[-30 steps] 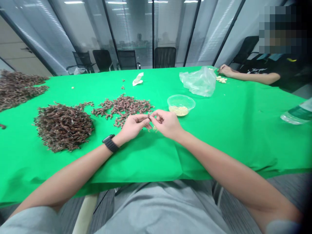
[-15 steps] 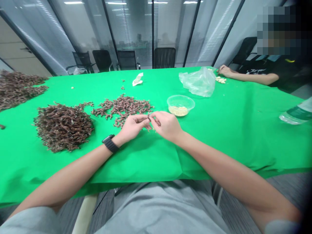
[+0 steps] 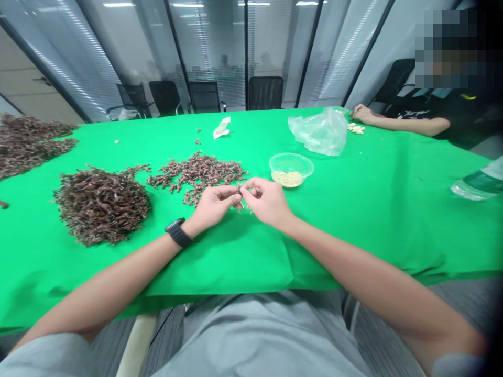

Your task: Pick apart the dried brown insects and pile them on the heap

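Note:
Between my two hands, just in front of the nearer edge of a loose pile, is a small brown, knobbly dried twig piece [image 3: 238, 190]. My left hand [image 3: 215, 204], with a dark watch at the wrist, pinches it from one side. The fingertips of my right hand [image 3: 268, 202] are closed on it from the other side. Behind my hands spreads the loose pile of small brown twig pieces [image 3: 208, 170]. To the left stands a taller heap of similar, longer pieces [image 3: 102, 207]. A clear plastic bowl [image 3: 291, 163] holding pale yellowish bits sits beyond my right hand.
A crumpled clear plastic bag [image 3: 320, 132] and a white paper scrap [image 3: 222, 128] lie farther back on the green cloth [image 3: 353, 220]. More brown pieces [image 3: 31, 141] are at far left. A bottle [image 3: 479, 180] lies at right. Another person's hand [image 3: 363, 114] rests near pale pieces [image 3: 356, 129].
My right hand's fingers have shifted slightly at the twig piece. Both hands stay together in the same place, and the heaps and bowl look unchanged.

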A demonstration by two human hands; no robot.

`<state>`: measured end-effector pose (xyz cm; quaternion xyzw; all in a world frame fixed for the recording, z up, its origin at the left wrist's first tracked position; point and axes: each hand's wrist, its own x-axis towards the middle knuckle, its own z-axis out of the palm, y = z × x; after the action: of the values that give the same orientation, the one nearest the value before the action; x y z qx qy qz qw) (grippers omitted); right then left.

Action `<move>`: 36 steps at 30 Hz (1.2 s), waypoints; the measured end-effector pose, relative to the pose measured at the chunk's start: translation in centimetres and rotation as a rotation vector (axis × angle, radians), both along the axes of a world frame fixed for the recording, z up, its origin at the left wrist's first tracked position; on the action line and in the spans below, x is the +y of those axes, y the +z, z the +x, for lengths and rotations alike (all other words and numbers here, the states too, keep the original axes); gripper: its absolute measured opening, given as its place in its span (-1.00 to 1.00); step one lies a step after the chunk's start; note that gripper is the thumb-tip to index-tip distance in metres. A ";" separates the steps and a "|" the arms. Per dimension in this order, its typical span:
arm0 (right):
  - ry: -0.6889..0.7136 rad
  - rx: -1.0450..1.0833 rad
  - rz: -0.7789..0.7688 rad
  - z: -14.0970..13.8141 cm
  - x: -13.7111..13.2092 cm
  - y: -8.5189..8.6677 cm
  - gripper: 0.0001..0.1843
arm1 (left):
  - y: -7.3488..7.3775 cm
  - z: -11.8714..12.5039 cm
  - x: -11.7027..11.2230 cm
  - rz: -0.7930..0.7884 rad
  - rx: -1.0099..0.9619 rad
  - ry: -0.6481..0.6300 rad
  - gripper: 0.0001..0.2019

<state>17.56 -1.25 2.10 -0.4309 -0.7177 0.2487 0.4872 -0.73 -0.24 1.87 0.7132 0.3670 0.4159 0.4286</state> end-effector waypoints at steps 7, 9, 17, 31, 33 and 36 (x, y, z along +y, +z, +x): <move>0.019 0.046 -0.044 0.1 0.0 0.3 -0.85 | 0.3 0.1 -0.2 0.006 0.006 -0.001 -0.73; 0.024 0.045 -0.049 0.1 0.0 0.3 -0.85 | 0.4 0.2 -0.2 0.002 0.004 -0.001 -0.72; 0.010 0.011 0.026 0.1 -0.2 0.0 -0.85 | 0.5 0.1 -0.2 -0.010 -0.020 -0.012 -0.71; -0.047 -0.213 0.266 0.0 -0.4 -0.4 -0.83 | 0.5 0.0 -0.5 0.053 0.010 0.005 -0.71; -0.023 -0.080 0.123 -0.2 -0.3 -0.2 -0.86 | 0.5 -0.1 -0.5 0.105 0.076 0.044 -0.72; 0.056 0.129 -0.197 -0.4 0.0 0.3 -0.85 | 0.4 -0.5 -0.3 0.289 0.256 0.117 -0.76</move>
<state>17.17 -1.25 2.38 -0.4396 -0.6688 0.3586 0.4805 -1.19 -0.57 2.26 0.7918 0.3957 0.3943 0.2468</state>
